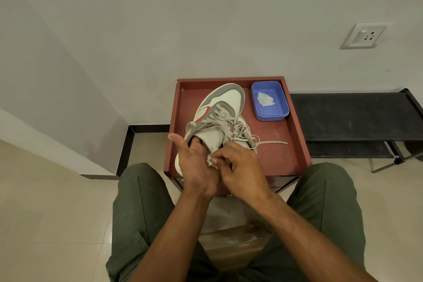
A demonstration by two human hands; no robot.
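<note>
A white and grey sneaker with a red stripe and loose grey laces is held tilted above a red-brown tray table. My left hand grips it at the heel, fingers tucked inside the shoe opening, thumb sticking up. My right hand pinches a small white wipe against the shoe's tongue near the collar. A second sneaker lies partly hidden behind the first one on the tray.
A blue plastic box holding another crumpled white wipe stands at the tray's back right. A black low bench is to the right. White wall with a socket behind. My legs in green trousers flank the table.
</note>
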